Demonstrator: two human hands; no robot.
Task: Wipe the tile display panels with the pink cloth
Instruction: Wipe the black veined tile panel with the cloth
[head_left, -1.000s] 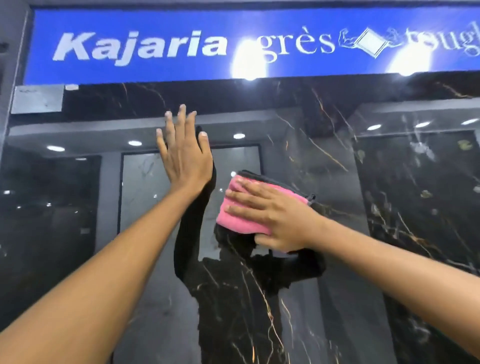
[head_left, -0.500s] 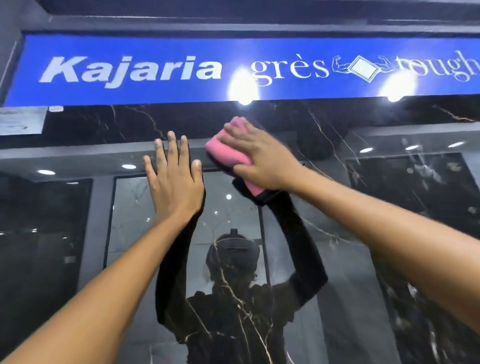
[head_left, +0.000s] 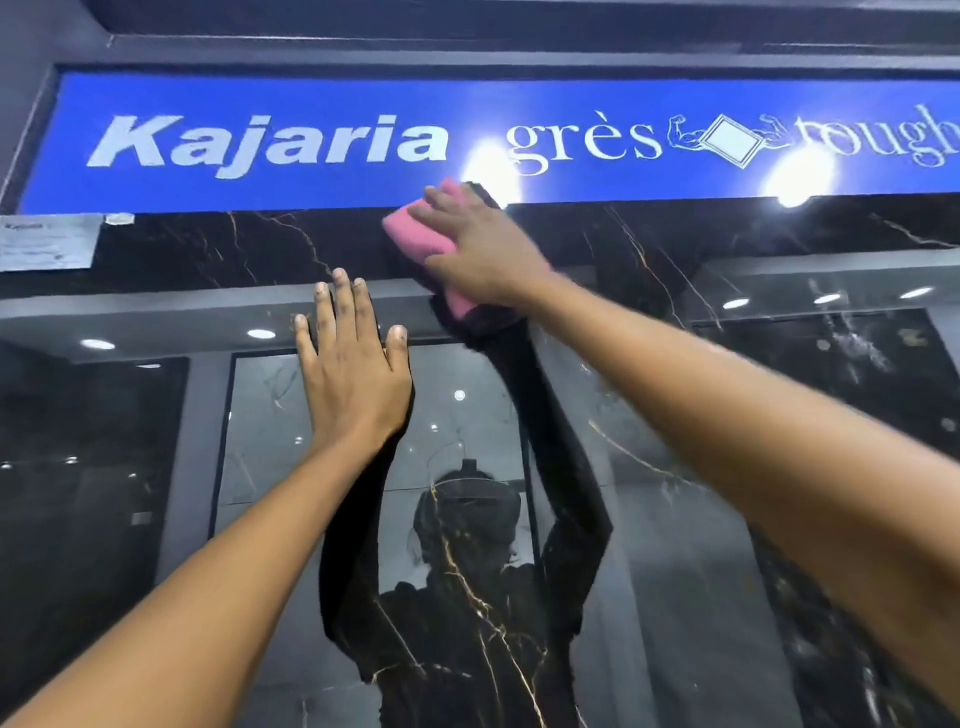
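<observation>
A glossy black tile display panel with gold veins fills the view and mirrors the room and a person. My right hand presses the folded pink cloth flat against the top of the panel, just under the blue sign, with fingers stretched over the cloth. The cloth shows at the fingertips and again below the palm. My left hand lies flat on the panel lower and to the left, fingers straight and pointing up.
A blue sign reading "Kajaria grès tough" runs along the top of the panel. A small paper label is stuck at the panel's upper left corner. Ceiling lights glare off the sign and the tile.
My right hand has swept the pink cloth upward from mid-panel to the panel's top edge under the sign. The view has tilted up; my left hand stays flat on the tile.
</observation>
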